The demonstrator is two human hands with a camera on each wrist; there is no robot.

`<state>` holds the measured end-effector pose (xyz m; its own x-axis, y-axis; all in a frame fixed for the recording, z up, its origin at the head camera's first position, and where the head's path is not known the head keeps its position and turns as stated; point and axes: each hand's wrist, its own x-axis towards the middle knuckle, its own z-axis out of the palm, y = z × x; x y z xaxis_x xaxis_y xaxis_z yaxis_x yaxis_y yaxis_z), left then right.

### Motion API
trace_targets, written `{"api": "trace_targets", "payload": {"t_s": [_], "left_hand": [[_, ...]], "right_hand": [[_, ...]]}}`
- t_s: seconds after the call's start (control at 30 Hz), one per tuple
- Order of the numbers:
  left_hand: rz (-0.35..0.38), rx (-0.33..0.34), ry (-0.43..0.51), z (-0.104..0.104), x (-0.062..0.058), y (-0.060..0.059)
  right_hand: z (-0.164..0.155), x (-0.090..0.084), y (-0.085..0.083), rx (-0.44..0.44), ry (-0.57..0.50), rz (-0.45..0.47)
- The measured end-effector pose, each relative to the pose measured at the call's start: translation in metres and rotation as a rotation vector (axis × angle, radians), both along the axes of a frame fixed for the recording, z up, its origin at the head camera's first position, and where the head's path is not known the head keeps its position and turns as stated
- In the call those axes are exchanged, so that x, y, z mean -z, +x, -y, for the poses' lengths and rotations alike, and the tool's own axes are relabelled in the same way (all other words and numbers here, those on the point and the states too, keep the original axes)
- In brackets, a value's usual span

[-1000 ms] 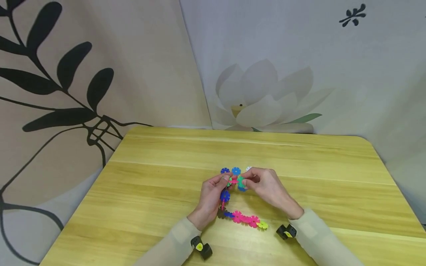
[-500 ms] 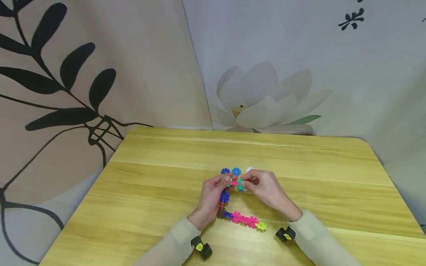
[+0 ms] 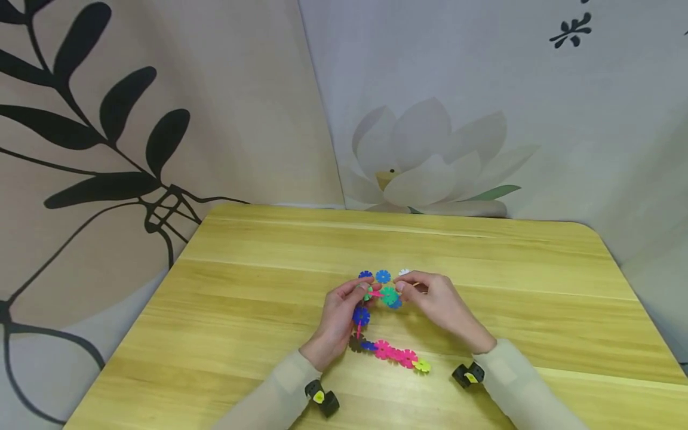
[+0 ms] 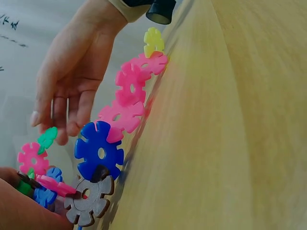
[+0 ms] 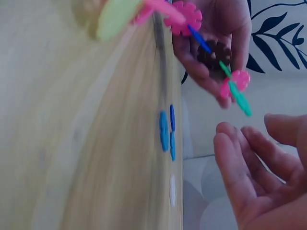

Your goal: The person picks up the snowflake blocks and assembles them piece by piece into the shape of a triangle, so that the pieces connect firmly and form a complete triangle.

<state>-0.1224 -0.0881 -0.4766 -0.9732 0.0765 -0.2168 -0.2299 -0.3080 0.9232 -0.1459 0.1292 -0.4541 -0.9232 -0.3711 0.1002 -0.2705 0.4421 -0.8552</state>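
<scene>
In the head view my left hand [image 3: 337, 319] pinches one end of a linked chain of plastic snowflake discs. From its fingers a pink disc [image 3: 377, 294] and a green disc [image 3: 389, 295] stick out to the right. The chain runs down through a blue disc [image 3: 361, 316] and a brown disc [image 4: 90, 200], then through pink discs [image 4: 120, 116] to a yellow disc [image 3: 421, 366] at the other end. Just right of the green disc is my right hand [image 3: 443, 301], apart from it. In the right wrist view its thumb and fingers are spread with nothing between them.
Loose discs lie on the wooden table [image 3: 242, 310] beyond the hands: a dark blue disc [image 3: 365, 275], a light blue disc [image 3: 383, 276] and a white disc [image 3: 404, 272]. Another light blue disc [image 3: 395, 303] shows behind the green one. A patterned cloth backdrop [image 3: 258, 119] rises behind the table.
My right fingers have let go of the green disc and moved slightly right. The left hand stays nearly in place, still holding the chain.
</scene>
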Motion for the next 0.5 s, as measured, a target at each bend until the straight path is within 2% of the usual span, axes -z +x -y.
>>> {"api": "trace_targets", "payload": {"t_s": [0.13, 0.37, 0.5], "left_hand": [[0.007, -0.001, -0.001, 0.001, 0.001, 0.000], [0.003, 0.007, 0.001, 0.003, 0.002, 0.000], [0.015, 0.005, -0.009, 0.003, 0.001, -0.001]], "right_hand": [[-0.006, 0.004, -0.006, -0.028, 0.078, -0.042], [-0.006, 0.008, -0.015, -0.156, 0.264, -0.083], [-0.002, 0.007, -0.018, -0.191, 0.358, -0.098]]}}
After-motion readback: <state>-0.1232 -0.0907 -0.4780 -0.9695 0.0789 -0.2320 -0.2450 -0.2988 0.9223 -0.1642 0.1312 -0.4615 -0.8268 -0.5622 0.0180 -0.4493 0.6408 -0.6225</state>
